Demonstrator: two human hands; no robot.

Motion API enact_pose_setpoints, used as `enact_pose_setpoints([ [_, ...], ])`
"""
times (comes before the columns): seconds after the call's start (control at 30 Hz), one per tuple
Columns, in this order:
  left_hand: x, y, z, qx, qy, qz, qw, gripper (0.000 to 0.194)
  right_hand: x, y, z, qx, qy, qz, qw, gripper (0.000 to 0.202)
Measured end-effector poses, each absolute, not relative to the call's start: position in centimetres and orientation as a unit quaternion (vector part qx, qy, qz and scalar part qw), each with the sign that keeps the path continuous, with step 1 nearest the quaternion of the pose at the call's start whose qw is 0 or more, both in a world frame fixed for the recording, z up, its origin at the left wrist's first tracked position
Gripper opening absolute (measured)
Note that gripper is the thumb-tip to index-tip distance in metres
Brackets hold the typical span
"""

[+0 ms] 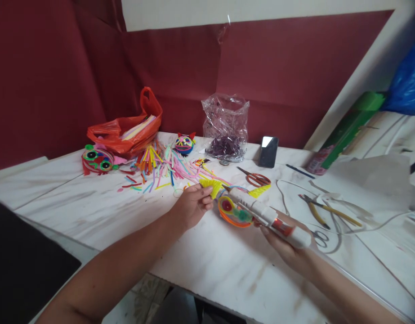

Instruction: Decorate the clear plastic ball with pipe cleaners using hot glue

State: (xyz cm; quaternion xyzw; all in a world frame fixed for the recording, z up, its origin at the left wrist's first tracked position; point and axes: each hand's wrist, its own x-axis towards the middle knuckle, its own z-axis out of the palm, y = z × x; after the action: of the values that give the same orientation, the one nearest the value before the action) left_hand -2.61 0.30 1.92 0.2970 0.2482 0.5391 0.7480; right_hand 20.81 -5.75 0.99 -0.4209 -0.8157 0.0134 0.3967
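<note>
Pinched in my left hand (pixel 196 204) is a yellow ridged piece (pixel 212 187), its edge close to the tip of a white glue gun (pixel 271 216). My right hand (pixel 278 240) is closed around the glue gun, partly hidden beneath it. Under the gun's front sits a round craft piece (pixel 234 211) with an orange rim and red and green circles; what supports it is hard to see. A second yellow ridged piece (pixel 260 191) sticks out behind the gun.
On the marble-patterned table (pixel 102 211) lie colourful fuzzy sticks (pixel 173 166), a red bag (pixel 126 130), two finished-looking craft faces (pixel 98 161), a clear bag (pixel 225 128), a phone (pixel 268 152), red-handled scissors (pixel 256 178), pliers (pixel 317 211) and a white cord (pixel 379 229).
</note>
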Motion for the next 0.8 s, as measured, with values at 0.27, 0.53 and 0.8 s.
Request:
enact_pose_setpoints([
  [0.27,-2.6,0.4,2.1,0.298,0.25,0.539,0.747,0.025,20.5,-6.1,1.1,-0.432,-0.815,0.03,0.385,0.021],
  [0.53,-2.7,0.5,2.0,0.316,0.269,0.541,0.731,0.026,23.4,-3.8,2.0,-0.557,-0.692,0.001,0.46,0.026],
  [0.8,-3.3,1.6,2.0,0.339,0.276,0.58,0.687,0.028,29.4,1.3,2.5,-0.731,-0.66,-0.111,0.132,0.024],
])
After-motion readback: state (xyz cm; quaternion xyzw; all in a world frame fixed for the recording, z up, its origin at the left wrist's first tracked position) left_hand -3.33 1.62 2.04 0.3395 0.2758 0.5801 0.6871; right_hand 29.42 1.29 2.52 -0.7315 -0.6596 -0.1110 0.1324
